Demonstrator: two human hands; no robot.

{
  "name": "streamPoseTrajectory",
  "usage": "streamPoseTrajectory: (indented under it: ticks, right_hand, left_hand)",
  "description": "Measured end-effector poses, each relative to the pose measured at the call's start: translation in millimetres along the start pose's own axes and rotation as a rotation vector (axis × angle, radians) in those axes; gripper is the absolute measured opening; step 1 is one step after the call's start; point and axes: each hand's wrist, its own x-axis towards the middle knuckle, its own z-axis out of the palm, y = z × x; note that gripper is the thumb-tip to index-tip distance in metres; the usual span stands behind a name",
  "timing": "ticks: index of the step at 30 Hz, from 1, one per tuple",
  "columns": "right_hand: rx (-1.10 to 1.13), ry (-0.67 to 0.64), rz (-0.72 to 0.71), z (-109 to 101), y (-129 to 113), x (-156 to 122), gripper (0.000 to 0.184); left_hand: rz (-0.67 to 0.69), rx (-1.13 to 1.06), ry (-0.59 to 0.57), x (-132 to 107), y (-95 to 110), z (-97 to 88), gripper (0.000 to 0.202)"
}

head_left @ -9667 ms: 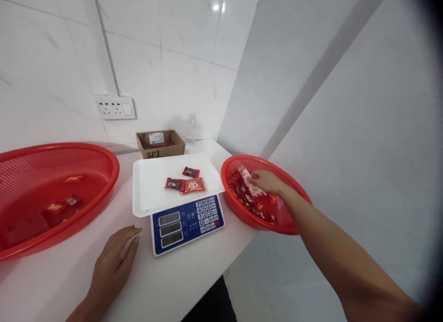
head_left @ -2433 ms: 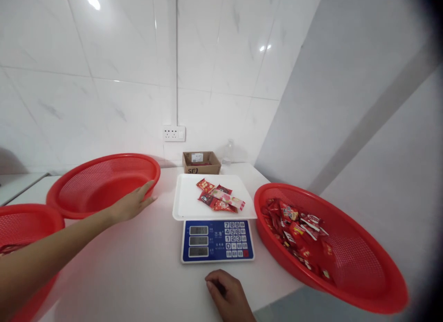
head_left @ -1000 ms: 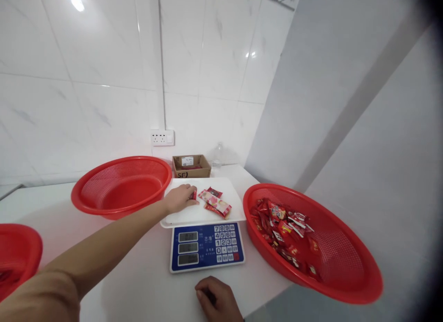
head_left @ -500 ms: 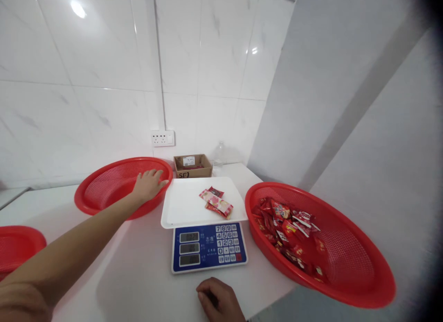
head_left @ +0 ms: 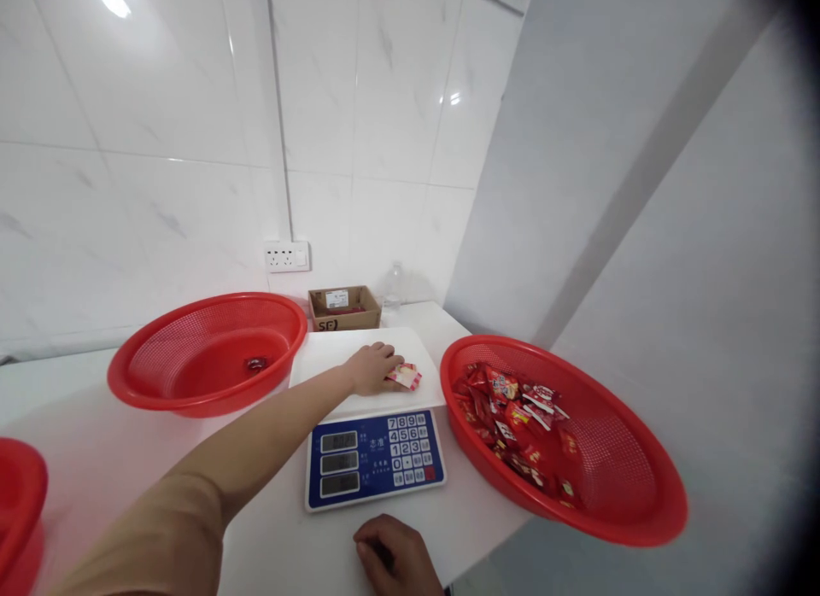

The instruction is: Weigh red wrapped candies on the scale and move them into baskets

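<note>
My left hand [head_left: 377, 370] reaches over the white weighing pan [head_left: 320, 357] of a digital scale [head_left: 376, 459]. Its fingers are curled down over a pink-and-white snack packet [head_left: 406, 376], whose right end sticks out past them; anything beneath the hand is hidden. Near the table's front edge, below the scale, my right hand [head_left: 398, 555] rests loosely closed with nothing visible in it. Right of the scale, a red mesh basket [head_left: 631, 468] holds many small wrapped snacks [head_left: 512, 417]. In the red basket on the left [head_left: 205, 400] lies one small dark-red packet [head_left: 257, 364].
An open cardboard box [head_left: 346, 318] stands behind the pan, with a clear plastic bottle [head_left: 393, 287] beside it. Another red basket [head_left: 19, 502] is cut off at the left edge. A tiled wall with a power socket [head_left: 288, 256] closes off the back of the white table [head_left: 256, 528].
My left hand has moved right, from the left basket onto the packets on the pan. The small packet in that basket now shows. My right hand stays put. The view has shifted slightly.
</note>
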Motion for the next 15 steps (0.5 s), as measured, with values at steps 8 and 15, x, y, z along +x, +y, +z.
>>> streamPoseTrajectory:
  ticks: [8, 15]
  right_hand:
    - [-0.002, 0.003, 0.001, -1, -3, 0, 0.015]
    - [-0.003, -0.03, -0.019, -3, -3, 1, 0.017]
  left_hand:
    - [-0.192, -0.014, 0.071, -7, -9, -7.4, 0.027]
    - [-0.485, -0.072, 0.309, -65, -53, -51.7, 0.031]
